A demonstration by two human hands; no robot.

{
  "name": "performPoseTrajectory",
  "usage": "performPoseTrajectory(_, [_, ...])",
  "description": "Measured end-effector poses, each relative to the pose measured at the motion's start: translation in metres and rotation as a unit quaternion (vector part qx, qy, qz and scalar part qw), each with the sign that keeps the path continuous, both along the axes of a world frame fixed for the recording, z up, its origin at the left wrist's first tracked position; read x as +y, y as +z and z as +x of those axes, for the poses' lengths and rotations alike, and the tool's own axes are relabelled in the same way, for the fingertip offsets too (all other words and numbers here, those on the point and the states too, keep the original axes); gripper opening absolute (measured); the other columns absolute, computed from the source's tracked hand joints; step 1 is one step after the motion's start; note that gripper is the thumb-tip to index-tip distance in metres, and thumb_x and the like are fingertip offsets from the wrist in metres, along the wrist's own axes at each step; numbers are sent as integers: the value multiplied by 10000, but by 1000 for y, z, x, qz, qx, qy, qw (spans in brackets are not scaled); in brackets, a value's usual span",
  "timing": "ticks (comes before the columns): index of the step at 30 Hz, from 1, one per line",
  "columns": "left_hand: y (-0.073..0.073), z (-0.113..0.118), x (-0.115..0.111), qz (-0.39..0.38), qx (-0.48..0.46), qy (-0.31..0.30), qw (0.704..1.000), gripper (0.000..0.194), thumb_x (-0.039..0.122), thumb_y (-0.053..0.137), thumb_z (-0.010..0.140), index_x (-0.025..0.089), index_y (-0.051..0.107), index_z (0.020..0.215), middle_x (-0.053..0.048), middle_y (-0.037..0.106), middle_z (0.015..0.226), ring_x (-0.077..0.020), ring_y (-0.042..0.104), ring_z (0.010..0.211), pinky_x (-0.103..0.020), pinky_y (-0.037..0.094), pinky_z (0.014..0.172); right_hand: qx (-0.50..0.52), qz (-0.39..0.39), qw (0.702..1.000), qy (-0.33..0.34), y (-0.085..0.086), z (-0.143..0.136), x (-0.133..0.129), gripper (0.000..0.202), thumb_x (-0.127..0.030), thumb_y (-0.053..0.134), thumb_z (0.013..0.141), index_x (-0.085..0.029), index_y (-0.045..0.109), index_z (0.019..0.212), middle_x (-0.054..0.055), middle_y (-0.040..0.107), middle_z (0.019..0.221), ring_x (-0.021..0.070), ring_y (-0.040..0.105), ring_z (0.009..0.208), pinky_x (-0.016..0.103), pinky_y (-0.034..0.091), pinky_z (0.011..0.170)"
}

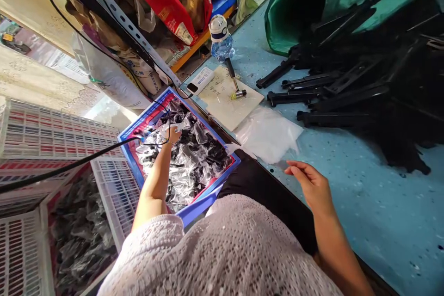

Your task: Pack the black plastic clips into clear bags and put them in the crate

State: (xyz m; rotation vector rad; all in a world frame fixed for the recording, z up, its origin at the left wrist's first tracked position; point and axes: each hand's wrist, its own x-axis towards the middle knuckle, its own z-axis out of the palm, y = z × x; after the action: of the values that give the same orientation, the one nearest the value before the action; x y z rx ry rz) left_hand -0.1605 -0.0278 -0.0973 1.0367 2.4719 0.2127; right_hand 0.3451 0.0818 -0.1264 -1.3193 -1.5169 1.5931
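Observation:
My left hand (pixel 172 135) reaches into a blue crate (pixel 208 188) lined with red. Clear plastic shows at its fingers, which look closed on a plastic bag; cables partly cover this spot. Beneath it lie many black parts in clear bags (pixel 194 152). Above the blue table, my right hand (pixel 308 182) is half curled, with fingers apart and nothing visible in them. Just beyond its fingertips lies a stack of clear plastic bags (pixel 272 132). Loose black plastic parts (pixel 333 92) are heaped farther right on the table.
A small hammer (pixel 238 90) rests on a cream board (pixel 224 101), beside a white device (pixel 201 80) and a water bottle (pixel 222 41). A green sack (pixel 286 18) stands behind the heap. White crates (pixel 114 194) are at left; a black cable (pixel 86 161) crosses above them.

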Motion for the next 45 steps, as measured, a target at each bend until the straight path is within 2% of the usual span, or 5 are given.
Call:
performPoseTrajectory(12, [67,206,76,23,-277,-473,836,280,389,525,994,191,712,1058,-44,751,865,-149,687,733,-262,511,679,32,-9,999,-26,-8,2,3,315,-482,640,914,-221,745,1054,35,761,849,207,725,832,380,580,841])
performPoseTrajectory(18, [27,278,127,164,-112,-517,833,207,263,601,946,165,665,1117,-136,705,1120,-290,652,1072,-483,527,967,-72,190,973,-107,17,45,45,255,-361,566,965,-229,711,1128,82,727,1078,230,688,993,411,561,900])
performPoseTrajectory(24, [-4,284,130,267,-166,-483,817,221,148,524,941,188,578,1151,-159,590,1339,-254,578,1277,-456,520,1049,-84,315,946,8,50,24,68,291,-308,463,1039,-248,663,1242,106,672,1189,243,652,1120,442,536,1016])
performPoseTrajectory(32, [7,237,135,322,6,-297,899,243,48,435,849,187,617,931,-106,674,973,-239,646,990,-420,532,940,-76,287,938,180,10,-75,78,468,-405,447,1061,-179,534,1461,181,534,1497,288,479,1432,518,403,1194])
performPoseTrajectory(45, [34,189,156,25,161,-347,923,757,97,484,834,165,370,1580,-240,410,1593,-448,467,1417,-591,490,1061,-289,386,837,261,0,-93,92,621,-455,523,1021,-117,467,1539,193,438,1599,380,278,1544,584,273,1237])
